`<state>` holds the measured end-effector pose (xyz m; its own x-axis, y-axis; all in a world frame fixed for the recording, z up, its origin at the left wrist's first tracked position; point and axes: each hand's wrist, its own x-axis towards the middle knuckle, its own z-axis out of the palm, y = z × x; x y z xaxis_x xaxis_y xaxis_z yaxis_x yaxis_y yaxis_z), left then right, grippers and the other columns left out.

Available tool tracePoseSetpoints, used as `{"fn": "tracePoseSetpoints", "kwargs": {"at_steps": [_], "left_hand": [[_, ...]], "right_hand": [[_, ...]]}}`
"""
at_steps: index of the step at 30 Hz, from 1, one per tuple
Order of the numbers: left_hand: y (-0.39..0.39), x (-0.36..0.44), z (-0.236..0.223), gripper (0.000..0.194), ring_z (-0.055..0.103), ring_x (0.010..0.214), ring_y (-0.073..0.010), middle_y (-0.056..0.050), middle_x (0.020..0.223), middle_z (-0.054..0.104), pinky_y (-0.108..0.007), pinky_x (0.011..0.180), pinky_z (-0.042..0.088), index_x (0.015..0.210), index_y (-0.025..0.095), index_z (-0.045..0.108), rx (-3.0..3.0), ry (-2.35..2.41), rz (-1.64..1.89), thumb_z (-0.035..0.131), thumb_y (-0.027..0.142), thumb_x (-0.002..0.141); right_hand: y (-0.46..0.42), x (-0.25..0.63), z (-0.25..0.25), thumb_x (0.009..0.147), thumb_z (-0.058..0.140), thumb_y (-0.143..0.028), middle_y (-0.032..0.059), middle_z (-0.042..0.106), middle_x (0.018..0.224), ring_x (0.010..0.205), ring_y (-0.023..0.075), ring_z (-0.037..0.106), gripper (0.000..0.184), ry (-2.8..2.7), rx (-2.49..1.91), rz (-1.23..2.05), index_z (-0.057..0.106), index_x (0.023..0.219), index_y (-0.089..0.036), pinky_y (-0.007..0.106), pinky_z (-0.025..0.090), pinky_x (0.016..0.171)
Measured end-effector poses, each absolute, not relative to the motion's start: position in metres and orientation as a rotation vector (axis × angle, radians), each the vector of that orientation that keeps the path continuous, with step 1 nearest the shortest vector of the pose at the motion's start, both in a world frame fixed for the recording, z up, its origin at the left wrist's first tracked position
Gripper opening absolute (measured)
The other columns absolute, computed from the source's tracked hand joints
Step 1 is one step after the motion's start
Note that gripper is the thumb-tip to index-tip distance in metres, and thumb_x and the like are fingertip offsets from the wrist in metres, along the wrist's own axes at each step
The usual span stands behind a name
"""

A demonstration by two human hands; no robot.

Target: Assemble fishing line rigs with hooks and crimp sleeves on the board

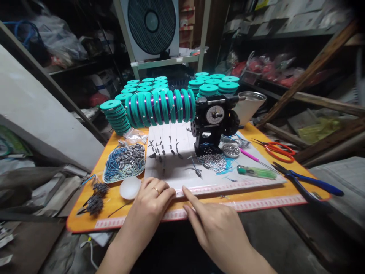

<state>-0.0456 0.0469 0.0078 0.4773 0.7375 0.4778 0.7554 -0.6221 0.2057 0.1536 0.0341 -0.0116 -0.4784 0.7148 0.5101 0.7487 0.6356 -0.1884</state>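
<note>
My left hand (pixel 149 205) rests on the front edge of the white board (pixel 256 183), fingers curled down together, a ring on one finger. My right hand (pixel 212 224) lies beside it, index finger stretched out and touching the board's front edge, the other fingers loosely bent. Whether a thin line runs between the two hands is too fine to tell. Further back, a row of teal spools (pixel 161 106) wound with purple line sits on a black winding machine (pixel 213 121). Thin lines with small dark sinkers (pixel 164 148) hang from the spools onto the board.
An orange table (pixel 114 219) carries a tray of small grey tubes (pixel 124 161), a white dish (pixel 129 187), dark hook bundles (pixel 95 198), a green lighter (pixel 252 172), red scissors (pixel 278 149) and blue pliers (pixel 308 184). Stacks of teal spools (pixel 215 85) and a fan (pixel 151 23) stand behind.
</note>
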Motion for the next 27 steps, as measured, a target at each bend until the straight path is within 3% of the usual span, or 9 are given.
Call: {"fn": "tracePoseSetpoints", "kwargs": {"at_steps": [4, 12, 20, 27], "left_hand": [[0.048, -0.048, 0.005, 0.007, 0.048, 0.079, -0.0193, -0.005, 0.085, 0.06, -0.037, 0.076, 0.039, 0.096, 0.015, 0.06, -2.682, -1.316, -0.825, 0.057, 0.009, 0.094], [0.049, -0.041, 0.004, 0.011, 0.045, 0.082, -0.0204, -0.008, 0.089, 0.058, -0.035, 0.073, 0.037, 0.1, 0.013, 0.059, -2.706, -1.297, -0.863, 0.057, 0.004, 0.093], [0.049, -0.041, 0.004, 0.01, 0.047, 0.082, -0.0195, -0.007, 0.09, 0.058, -0.035, 0.077, 0.037, 0.101, 0.014, 0.059, -2.706, -1.288, -0.877, 0.057, 0.006, 0.094], [0.048, -0.042, 0.011, 0.009, 0.051, 0.076, -0.0179, -0.003, 0.082, 0.063, -0.041, 0.086, 0.035, 0.096, 0.016, 0.062, -2.659, -1.278, -0.823, 0.058, 0.008, 0.094]], "right_hand": [[0.037, 0.164, -0.015, 0.106, 0.031, -0.026, 0.0012, 0.063, 0.056, 0.048, 0.017, 0.063, 0.043, -2.299, -1.217, -0.153, 0.068, 0.123, -0.012, 0.033, 0.029, 0.051], [0.033, 0.207, -0.022, 0.105, 0.039, -0.026, -0.0018, 0.066, 0.062, 0.05, 0.0144, 0.063, 0.038, -2.212, -1.309, -0.196, 0.063, 0.13, -0.013, 0.031, 0.033, 0.054], [0.032, 0.214, -0.018, 0.104, 0.039, -0.028, -0.0026, 0.069, 0.062, 0.05, 0.0165, 0.066, 0.039, -2.211, -1.355, 0.016, 0.059, 0.135, -0.016, 0.03, 0.035, 0.049], [0.032, 0.218, -0.015, 0.104, 0.039, -0.03, 0.0, 0.071, 0.063, 0.054, 0.0193, 0.069, 0.04, -2.236, -1.393, 0.122, 0.059, 0.135, -0.016, 0.027, 0.045, 0.051]]}}
